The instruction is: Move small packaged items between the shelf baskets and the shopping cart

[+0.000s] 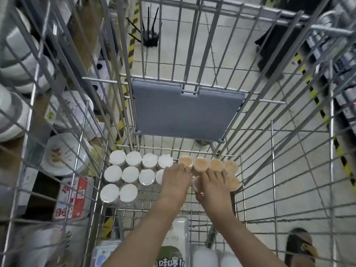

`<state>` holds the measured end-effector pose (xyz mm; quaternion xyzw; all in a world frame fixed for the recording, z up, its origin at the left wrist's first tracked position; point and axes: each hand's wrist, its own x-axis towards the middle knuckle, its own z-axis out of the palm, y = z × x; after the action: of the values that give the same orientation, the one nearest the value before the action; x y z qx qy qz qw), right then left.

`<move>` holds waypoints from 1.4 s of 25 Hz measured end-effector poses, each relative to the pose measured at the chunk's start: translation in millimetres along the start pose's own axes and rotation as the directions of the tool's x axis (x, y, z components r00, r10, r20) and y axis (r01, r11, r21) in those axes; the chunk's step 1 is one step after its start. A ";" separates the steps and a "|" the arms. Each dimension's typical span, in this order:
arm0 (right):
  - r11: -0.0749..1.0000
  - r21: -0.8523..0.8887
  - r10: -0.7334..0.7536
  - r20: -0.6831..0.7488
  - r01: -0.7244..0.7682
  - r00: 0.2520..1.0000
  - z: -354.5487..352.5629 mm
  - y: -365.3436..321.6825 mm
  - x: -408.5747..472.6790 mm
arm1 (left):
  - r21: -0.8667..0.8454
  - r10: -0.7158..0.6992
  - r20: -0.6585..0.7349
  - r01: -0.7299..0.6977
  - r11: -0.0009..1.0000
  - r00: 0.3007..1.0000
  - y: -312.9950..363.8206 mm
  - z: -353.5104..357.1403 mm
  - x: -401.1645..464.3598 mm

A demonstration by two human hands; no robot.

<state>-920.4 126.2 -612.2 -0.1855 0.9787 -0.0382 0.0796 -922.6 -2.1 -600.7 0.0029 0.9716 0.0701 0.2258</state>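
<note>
Outside the cart's left wall, shelves hold stacked white plates (63, 155) and a red-and-white box (72, 197), all seen through the wire. Inside the shopping cart (256, 120), on its wire floor, white-lidded cups (127, 175) stand in rows against the left wall: four along the far edge, four in the next row with the rightmost partly hidden, and two in the near row. Right of them, along the far edge toward the right wall, sit orange-lidded cups (209, 164), four in the back row and more in front under the hands.

The left hand (176, 180) reaches down at the seam between the two groups, fingers extended and laid flat on the cup tops, fingertips touching the first orange lid. The right hand (213, 185) lies just beside it, fingers spread over the front orange cups, thumb curled round the side of one cup (197, 185), gripping it.

A grey folding flap (185, 112) hangs on the cart's far wall. At the near edge lie a white bottle (178, 236) and blurred white packages (212, 257).
</note>
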 end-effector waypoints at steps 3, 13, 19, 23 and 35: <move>0.973 0.218 0.066 0.034 -0.072 0.997 -22.5 1.1 -7.5 | -0.294 -0.041 -0.129 0.001 0.956 0.991 -6.9 -9.9 -16.6; 0.505 0.819 0.250 0.162 -0.271 0.955 -187.0 -10.1 -78.4 | -0.959 -0.306 -0.082 0.008 0.284 0.948 -9.9 -102.7 -153.9; 0.324 0.925 0.200 0.137 -0.197 0.970 -281.4 -30.2 -152.2 | -0.986 -0.466 -0.161 -0.121 0.115 0.870 3.2 -173.6 -286.7; 0.032 0.982 0.102 0.180 -0.184 0.978 -333.6 -59.4 -218.5 | -0.960 -0.624 -0.136 -0.259 -0.110 0.770 28.8 -197.4 -392.0; -0.039 0.960 -0.639 0.190 -0.278 0.745 -399.5 -179.6 -403.3 | -0.872 -0.973 -0.119 -0.489 0.008 0.196 115.5 -165.6 -721.3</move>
<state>-553.8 126.5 -143.0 -0.2139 0.5191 -0.6652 0.4922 -350.6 62.9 -121.5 -0.4592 0.4988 0.5941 -0.4328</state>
